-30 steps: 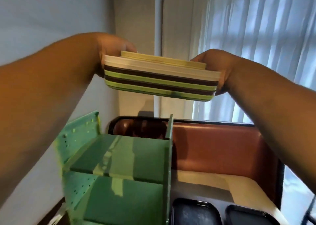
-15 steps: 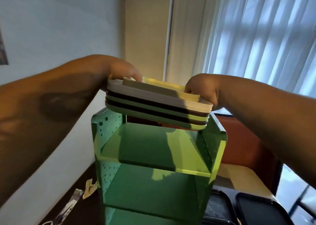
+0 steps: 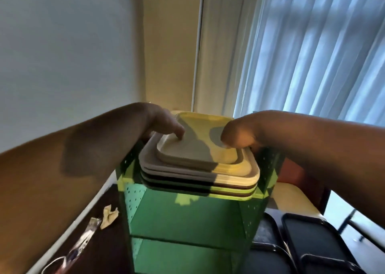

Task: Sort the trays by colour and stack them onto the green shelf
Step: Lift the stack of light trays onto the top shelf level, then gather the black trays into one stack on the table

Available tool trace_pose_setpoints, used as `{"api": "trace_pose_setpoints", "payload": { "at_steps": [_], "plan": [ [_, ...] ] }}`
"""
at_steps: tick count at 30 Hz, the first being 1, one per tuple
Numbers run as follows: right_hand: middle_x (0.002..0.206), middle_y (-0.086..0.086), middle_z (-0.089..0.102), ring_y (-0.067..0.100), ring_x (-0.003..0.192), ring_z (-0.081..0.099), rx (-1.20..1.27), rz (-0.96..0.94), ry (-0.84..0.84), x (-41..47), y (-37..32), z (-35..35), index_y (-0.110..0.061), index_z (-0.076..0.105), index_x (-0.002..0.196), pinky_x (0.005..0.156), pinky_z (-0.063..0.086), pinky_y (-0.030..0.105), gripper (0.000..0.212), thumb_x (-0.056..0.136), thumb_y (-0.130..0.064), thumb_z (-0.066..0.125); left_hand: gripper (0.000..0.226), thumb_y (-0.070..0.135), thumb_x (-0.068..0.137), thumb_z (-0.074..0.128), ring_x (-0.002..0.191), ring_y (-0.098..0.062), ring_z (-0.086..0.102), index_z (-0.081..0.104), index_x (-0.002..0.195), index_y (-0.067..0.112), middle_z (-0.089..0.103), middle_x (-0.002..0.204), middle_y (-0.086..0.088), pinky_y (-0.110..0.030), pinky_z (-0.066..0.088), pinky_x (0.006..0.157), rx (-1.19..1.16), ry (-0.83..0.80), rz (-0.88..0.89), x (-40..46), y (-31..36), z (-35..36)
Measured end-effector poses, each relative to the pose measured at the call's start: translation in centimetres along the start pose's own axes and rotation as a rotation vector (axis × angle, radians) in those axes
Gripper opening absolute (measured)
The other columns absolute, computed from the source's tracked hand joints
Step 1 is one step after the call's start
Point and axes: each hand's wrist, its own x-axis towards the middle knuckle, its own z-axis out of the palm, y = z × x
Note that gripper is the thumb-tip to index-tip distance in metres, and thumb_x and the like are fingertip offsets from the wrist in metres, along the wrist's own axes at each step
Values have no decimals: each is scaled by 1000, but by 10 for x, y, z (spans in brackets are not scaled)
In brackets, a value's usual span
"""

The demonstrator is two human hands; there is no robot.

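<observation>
Green shelf [image 3: 187, 217] fills the middle of my view, its perforated side walls rising on either side of the top level. On that top level sits the stack [image 3: 200, 169] of trays, held at both ends. I count layers from the top: a small pale tray lying upside down, then a wider cream one, then dark brown and light green rims alternating beneath. Whether the bottom of the stack rests on the shelf board or hangs just above it, I cannot tell; the lowest green rim lies right at the shelf's front edge.

My left hand [image 3: 160, 123] clasps the left end, its thumb pressing down on the top tray and the other fingers hidden under the rim. My right hand [image 3: 239, 136] clasps the right end, thumb curled on top and the remaining fingers out of sight behind the stack.

Lower right, two black trays [image 3: 308, 238] lie side by side on the table, just beside the shelf. Lower left, a crumpled scrap of paper [image 3: 109, 216] and a clear wrapper [image 3: 83, 244] lie on the dark tabletop [image 3: 98, 253].
</observation>
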Motion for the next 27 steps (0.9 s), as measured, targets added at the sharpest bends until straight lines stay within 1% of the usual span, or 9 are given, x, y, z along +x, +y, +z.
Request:
{"api": "trace_pose_setpoints", "payload": {
  "at_steps": [3,5,8,10,11,13,16,21,27],
  "plan": [
    [91,10,55,24,95,52,-89,-7,-27,-1,-8,6,8,52,139,78,43,29,37,111,-10,36,70,28,88,74,132,-43,51,44,149,12,51,146,-22,-54,45,111,-23,-23,9,2,1,7],
    [100,11,55,22,95,52,-243,-12,-38,-5,-16,6,6,54,139,80,45,29,35,109,-7,41,75,26,87,75,135,-44,49,41,151,10,48,149,-23,-54,45,111,-7,-41,-11,5,1,4],
    [106,9,55,26,106,51,-298,-71,228,-9,-17,-2,-3,65,124,96,45,38,28,104,-9,46,61,23,89,74,133,-43,52,51,142,4,51,148,-24,-47,49,103,103,17,18,-1,12,4],
    [111,8,59,30,119,53,-305,-162,402,-15,-15,-13,-5,68,109,105,44,42,28,103,-13,41,34,21,92,71,120,-39,63,66,117,0,67,121,-21,-40,52,84,198,221,157,-6,27,1],
    [124,10,61,32,126,53,-296,-202,454,-20,-13,-19,-5,70,115,109,44,44,34,104,-17,39,33,22,93,69,116,-37,66,68,116,0,69,108,-17,-39,51,79,207,309,227,-11,36,0],
    [143,13,57,34,131,54,-187,-191,537,-28,-2,-30,-6,68,130,109,45,44,39,103,-20,44,42,25,95,67,120,-34,62,63,132,5,66,120,-14,-40,52,87,112,334,335,-25,56,-2],
    [148,13,56,33,134,53,65,-244,712,-38,26,-46,-9,61,141,111,44,40,45,98,-14,50,46,15,99,58,128,-34,56,54,144,6,56,145,-16,-41,49,104,22,404,510,-49,87,4],
    [151,3,57,20,137,54,389,-273,919,-55,74,-56,-20,62,142,94,35,21,48,96,-8,50,41,3,104,45,128,-28,58,60,142,9,61,142,-13,-28,44,93,75,505,820,-79,142,29],
    [147,0,61,16,134,56,626,-171,1113,-84,157,-44,-19,64,138,96,35,19,45,99,-5,46,45,1,104,45,134,-28,54,53,147,11,54,151,-11,-26,42,96,119,428,953,-103,216,77]
  ]
}}
